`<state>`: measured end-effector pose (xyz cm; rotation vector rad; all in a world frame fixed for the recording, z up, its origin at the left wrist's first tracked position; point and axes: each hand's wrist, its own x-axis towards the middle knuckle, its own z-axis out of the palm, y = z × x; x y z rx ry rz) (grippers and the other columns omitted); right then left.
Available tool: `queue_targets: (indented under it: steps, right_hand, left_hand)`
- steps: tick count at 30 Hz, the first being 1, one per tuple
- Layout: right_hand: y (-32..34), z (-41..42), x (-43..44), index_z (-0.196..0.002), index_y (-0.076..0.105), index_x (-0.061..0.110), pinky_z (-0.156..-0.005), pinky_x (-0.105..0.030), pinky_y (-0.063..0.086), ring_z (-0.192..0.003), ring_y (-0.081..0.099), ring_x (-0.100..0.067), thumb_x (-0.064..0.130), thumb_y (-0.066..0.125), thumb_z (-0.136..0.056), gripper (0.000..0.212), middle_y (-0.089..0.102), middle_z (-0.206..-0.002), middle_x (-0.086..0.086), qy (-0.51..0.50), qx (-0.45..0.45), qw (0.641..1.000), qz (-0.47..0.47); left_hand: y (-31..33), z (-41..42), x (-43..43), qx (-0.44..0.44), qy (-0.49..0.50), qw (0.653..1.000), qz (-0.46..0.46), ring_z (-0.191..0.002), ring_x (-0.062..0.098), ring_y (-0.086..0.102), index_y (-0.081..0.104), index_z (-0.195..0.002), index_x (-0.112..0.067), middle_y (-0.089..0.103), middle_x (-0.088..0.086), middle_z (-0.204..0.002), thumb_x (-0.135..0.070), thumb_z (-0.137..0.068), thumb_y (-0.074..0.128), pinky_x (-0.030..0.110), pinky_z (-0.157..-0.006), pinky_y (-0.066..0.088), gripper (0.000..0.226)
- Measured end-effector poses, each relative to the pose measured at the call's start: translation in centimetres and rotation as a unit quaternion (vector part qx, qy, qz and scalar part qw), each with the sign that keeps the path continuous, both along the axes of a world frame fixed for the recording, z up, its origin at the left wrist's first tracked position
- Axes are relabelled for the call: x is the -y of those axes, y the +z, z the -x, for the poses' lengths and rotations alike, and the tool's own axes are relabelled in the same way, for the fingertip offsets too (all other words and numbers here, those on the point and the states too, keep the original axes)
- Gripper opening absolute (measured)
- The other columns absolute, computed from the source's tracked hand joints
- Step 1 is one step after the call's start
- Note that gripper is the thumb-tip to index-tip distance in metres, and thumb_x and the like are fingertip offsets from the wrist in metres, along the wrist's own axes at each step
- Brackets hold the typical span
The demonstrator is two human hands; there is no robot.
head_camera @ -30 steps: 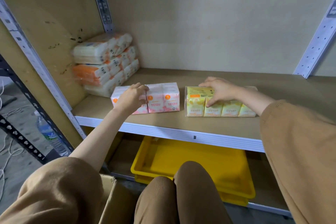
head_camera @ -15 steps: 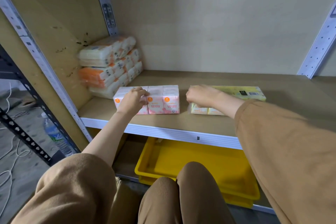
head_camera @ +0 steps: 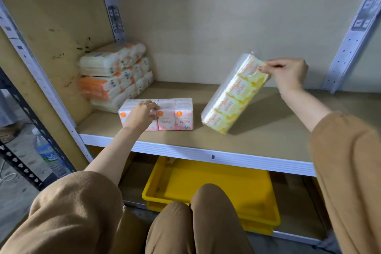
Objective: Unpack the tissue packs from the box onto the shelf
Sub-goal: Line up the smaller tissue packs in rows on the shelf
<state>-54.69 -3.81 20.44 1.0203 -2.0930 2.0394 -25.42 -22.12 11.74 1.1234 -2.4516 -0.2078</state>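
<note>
A pink tissue pack [head_camera: 175,115] lies near the front edge of the wooden shelf [head_camera: 268,134]. My left hand [head_camera: 140,115] grips its left end, fingers curled over the top. My right hand [head_camera: 288,74] pinches the top end of a yellow tissue pack [head_camera: 233,99] and holds it tilted, its lower end down at the shelf board to the right of the pink pack. A stack of orange and white tissue packs [head_camera: 115,76] sits in the back left corner. A corner of the cardboard box [head_camera: 132,231] shows at the bottom, mostly hidden by my sleeve and knee.
A yellow plastic tray [head_camera: 212,183] sits on the lower level under the shelf. A water bottle [head_camera: 48,152] stands on the floor at the left beside a dark metal rack frame [head_camera: 18,161]. Metal uprights [head_camera: 354,33] frame the shelf.
My right hand has lifted the yellow pack from lying flat on the shelf to a steep tilt, holding its top end. My left hand has stayed on the pink pack.
</note>
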Motion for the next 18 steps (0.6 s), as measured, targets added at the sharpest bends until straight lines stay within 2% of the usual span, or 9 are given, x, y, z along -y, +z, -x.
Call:
queue_targets:
  steps: [3, 4, 5, 7, 10, 12, 14, 16, 18]
  right_hand:
    - [-2.7, 1.9, -1.3, -0.085, 0.072, 0.001, -0.057, -0.003, 0.046, -0.043, 0.056, 0.015, -0.005, 0.078, -0.065, 0.022, 0.063, -0.042, 0.022, -0.001, 0.107, 0.994, 0.034]
    - [-3.5, 2.6, -2.0, -0.073, 0.07, 0.006, -0.059, -0.006, 0.047, -0.043, 0.058, 0.013, -0.007, 0.076, -0.067, 0.016, 0.062, -0.04, 0.025, -0.002, 0.134, 0.99, 0.045]
    - [-4.5, 3.2, -2.8, -0.066, 0.065, 0.013, -0.06, -0.007, 0.048, -0.043, 0.059, 0.012, -0.01, 0.073, -0.069, 0.024, 0.061, -0.039, 0.025, -0.005, 0.161, 0.986, 0.052]
    - [-6.8, 4.0, -4.6, -0.064, 0.059, 0.016, -0.057, -0.007, 0.051, -0.041, 0.059, 0.011, -0.013, 0.068, -0.072, 0.032, 0.061, -0.038, 0.022, -0.006, 0.203, 0.978, 0.046]
    - [-10.3, 4.5, -7.0, -0.062, 0.057, 0.016, -0.051, -0.002, 0.049, -0.041, 0.059, 0.006, -0.014, 0.068, -0.073, 0.034, 0.063, -0.039, 0.014, -0.014, 0.197, 0.978, -0.062]
    - [-11.3, 4.5, -8.1, -0.06, 0.056, 0.015, -0.047, 0.0, 0.046, -0.053, 0.058, -0.004, -0.014, 0.068, -0.074, 0.034, 0.062, -0.053, 0.004, 0.0, 0.166, 0.971, -0.174]
    - [-11.0, 4.1, -8.6, -0.064, 0.057, 0.01, -0.05, -0.008, 0.049, -0.067, 0.056, -0.017, -0.015, 0.068, -0.074, 0.028, 0.06, -0.068, -0.004, 0.023, 0.141, 0.958, -0.249]
    - [-9.9, 3.5, -8.6, -0.087, 0.063, 0.003, -0.072, -0.022, 0.05, -0.091, 0.059, -0.025, -0.013, 0.071, -0.07, 0.025, 0.065, -0.093, -0.013, 0.024, 0.096, 0.954, -0.283]
    - [-8.7, 2.6, -8.1, -0.113, 0.059, -0.002, -0.093, -0.035, 0.045, -0.111, 0.057, -0.03, -0.006, 0.077, -0.067, 0.05, 0.06, -0.118, -0.018, -0.004, -0.01, 0.95, -0.311]
  left_hand:
    - [-0.1, 0.0, -0.2, -0.002, 0.001, 1.0, 0.004, -0.106, 0.036, 0.056, 0.063, -0.114, 0.0, 0.063, 0.02, -0.113, 0.001, -0.082, 0.062, 0.042, -0.082, 0.045, 0.032]
    - [-0.1, 0.0, -0.3, -0.003, 0.002, 1.0, 0.006, -0.106, 0.036, 0.056, 0.063, -0.114, 0.001, 0.062, 0.02, -0.113, 0.001, -0.083, 0.062, 0.042, -0.082, 0.046, 0.032]
    - [-0.1, 0.0, -0.4, -0.005, 0.003, 1.0, 0.009, -0.106, 0.036, 0.056, 0.063, -0.115, 0.001, 0.062, 0.02, -0.114, 0.001, -0.083, 0.062, 0.042, -0.083, 0.046, 0.032]
    - [-0.1, 0.1, -0.5, -0.005, 0.008, 1.0, 0.012, -0.106, 0.036, 0.056, 0.063, -0.115, 0.001, 0.062, 0.02, -0.114, 0.001, -0.083, 0.062, 0.041, -0.082, 0.046, 0.032]
    - [0.0, 0.2, -0.6, 0.0, 0.009, 1.0, 0.014, -0.106, 0.037, 0.056, 0.063, -0.115, 0.002, 0.062, 0.021, -0.114, 0.0, -0.083, 0.062, 0.042, -0.083, 0.046, 0.031]
    - [0.0, 0.3, -0.6, 0.003, 0.008, 1.0, 0.014, -0.106, 0.037, 0.056, 0.062, -0.115, 0.002, 0.062, 0.021, -0.115, 0.0, -0.084, 0.062, 0.042, -0.083, 0.046, 0.031]
    - [0.0, 0.2, -0.6, 0.009, 0.005, 1.0, 0.021, -0.105, 0.038, 0.057, 0.063, -0.113, 0.002, 0.062, 0.021, -0.115, -0.001, -0.084, 0.062, 0.043, -0.082, 0.047, 0.03]
    - [0.0, 0.1, -0.5, 0.018, -0.002, 0.999, 0.026, -0.105, 0.039, 0.057, 0.063, -0.113, 0.002, 0.062, 0.021, -0.114, -0.003, -0.084, 0.063, 0.043, -0.08, 0.047, 0.029]
    - [0.0, -0.1, -0.5, 0.038, -0.007, 0.999, 0.035, -0.108, 0.037, 0.057, 0.061, -0.115, 0.001, 0.061, 0.02, -0.117, -0.004, -0.084, 0.063, 0.043, -0.081, 0.048, 0.032]
